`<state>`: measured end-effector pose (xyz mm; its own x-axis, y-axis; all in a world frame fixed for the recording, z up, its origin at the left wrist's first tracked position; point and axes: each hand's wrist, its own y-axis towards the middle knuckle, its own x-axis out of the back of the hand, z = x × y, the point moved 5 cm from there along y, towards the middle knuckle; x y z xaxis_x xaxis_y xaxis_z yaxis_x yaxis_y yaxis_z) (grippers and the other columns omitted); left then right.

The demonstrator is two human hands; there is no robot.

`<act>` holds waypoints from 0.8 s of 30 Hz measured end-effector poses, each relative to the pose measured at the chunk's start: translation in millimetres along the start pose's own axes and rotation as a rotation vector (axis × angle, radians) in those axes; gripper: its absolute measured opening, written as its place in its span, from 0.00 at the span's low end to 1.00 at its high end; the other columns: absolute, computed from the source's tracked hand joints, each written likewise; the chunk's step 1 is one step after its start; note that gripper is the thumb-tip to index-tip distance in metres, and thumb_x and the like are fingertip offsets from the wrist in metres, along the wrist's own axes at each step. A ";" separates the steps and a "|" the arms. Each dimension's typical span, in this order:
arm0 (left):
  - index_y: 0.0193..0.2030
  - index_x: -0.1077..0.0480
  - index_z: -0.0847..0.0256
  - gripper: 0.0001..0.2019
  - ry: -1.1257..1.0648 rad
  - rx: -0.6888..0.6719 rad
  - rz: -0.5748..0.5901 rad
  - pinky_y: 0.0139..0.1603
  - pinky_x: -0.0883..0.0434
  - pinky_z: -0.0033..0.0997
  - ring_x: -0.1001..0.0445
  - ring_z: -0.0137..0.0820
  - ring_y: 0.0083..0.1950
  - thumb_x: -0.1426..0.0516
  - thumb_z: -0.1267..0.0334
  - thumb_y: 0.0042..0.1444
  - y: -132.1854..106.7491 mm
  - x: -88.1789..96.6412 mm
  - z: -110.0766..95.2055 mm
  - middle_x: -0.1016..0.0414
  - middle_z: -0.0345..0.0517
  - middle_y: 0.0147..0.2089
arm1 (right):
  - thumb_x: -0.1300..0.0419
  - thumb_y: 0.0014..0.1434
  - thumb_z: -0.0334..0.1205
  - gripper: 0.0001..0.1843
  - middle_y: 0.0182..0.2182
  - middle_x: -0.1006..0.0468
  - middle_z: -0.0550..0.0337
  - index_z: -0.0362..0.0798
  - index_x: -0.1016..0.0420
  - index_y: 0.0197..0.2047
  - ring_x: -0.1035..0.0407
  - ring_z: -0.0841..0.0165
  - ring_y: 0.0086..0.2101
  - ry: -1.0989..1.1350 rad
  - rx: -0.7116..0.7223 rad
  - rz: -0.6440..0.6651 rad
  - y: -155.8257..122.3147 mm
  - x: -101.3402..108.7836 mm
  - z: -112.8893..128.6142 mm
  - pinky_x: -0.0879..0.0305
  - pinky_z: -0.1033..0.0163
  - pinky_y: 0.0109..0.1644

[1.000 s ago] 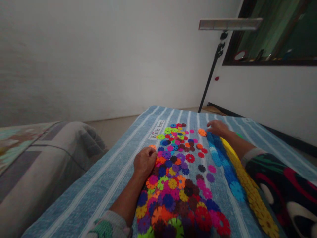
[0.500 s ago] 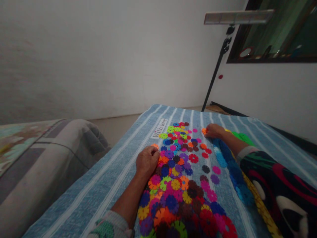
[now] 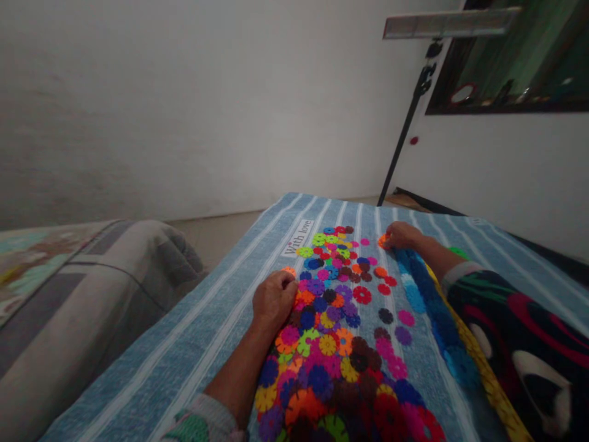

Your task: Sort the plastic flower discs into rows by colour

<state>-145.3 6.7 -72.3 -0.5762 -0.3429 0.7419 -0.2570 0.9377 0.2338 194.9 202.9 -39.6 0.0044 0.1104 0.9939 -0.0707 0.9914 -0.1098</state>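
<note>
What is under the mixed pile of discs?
Striped blue cloth shows around the mixed discs and between the scattered ones; beneath the dense near part, overlapping discs hide what's there.

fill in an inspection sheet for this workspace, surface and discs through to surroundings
surface: blue striped cloth, "With love" print
job's things: multicoloured pile of discs; blue row beside yellow row
clutter: stray discs between pile and rows, including a purple disc
hands: left hand at pile's edge; right hand with fingers at an orange disc; both grips unclear
cables: dark line across grey covering; cable or seam, cannot tell
surroundings: black stand, window, pale wall
</note>
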 end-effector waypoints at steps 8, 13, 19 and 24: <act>0.29 0.25 0.58 0.10 0.004 0.003 -0.001 0.39 0.34 0.30 0.26 0.33 0.37 0.47 0.61 0.53 -0.5 0.7 -0.6 0.22 0.42 0.35 | 0.34 0.56 0.49 0.16 0.24 0.21 0.57 0.44 0.19 0.40 0.27 0.67 0.26 0.078 0.001 0.056 -1.7 -0.2 -4.7 0.36 0.66 0.31; 0.29 0.25 0.58 0.10 0.004 0.007 0.000 0.38 0.34 0.30 0.25 0.33 0.36 0.47 0.61 0.52 -0.8 2.2 -2.8 0.21 0.43 0.36 | 0.34 0.56 0.50 0.21 0.37 0.18 0.51 0.45 0.20 0.48 0.24 0.61 0.40 0.013 0.010 -0.033 -12.0 10.2 -7.4 0.34 0.65 0.38; 0.30 0.25 0.58 0.11 0.010 0.021 -0.003 0.38 0.34 0.30 0.25 0.33 0.36 0.47 0.60 0.52 0.4 1.0 -1.0 0.21 0.42 0.36 | 0.34 0.55 0.49 0.21 0.48 0.21 0.44 0.46 0.21 0.48 0.27 0.54 0.48 -0.083 0.014 -0.094 -25.3 -4.8 4.3 0.33 0.60 0.44; 0.30 0.25 0.58 0.11 0.013 0.019 0.001 0.39 0.34 0.30 0.26 0.32 0.37 0.47 0.60 0.53 0.9 -0.7 0.1 0.21 0.43 0.36 | 0.32 0.53 0.52 0.23 0.48 0.21 0.45 0.47 0.21 0.48 0.26 0.54 0.48 -0.095 -0.001 -0.117 -25.7 -10.1 3.9 0.33 0.60 0.42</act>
<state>-145.2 7.8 -72.7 -0.5661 -0.3412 0.7504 -0.2711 0.9367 0.2214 192.8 176.0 -46.8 -0.0815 -0.0134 0.9966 -0.0745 0.9972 0.0073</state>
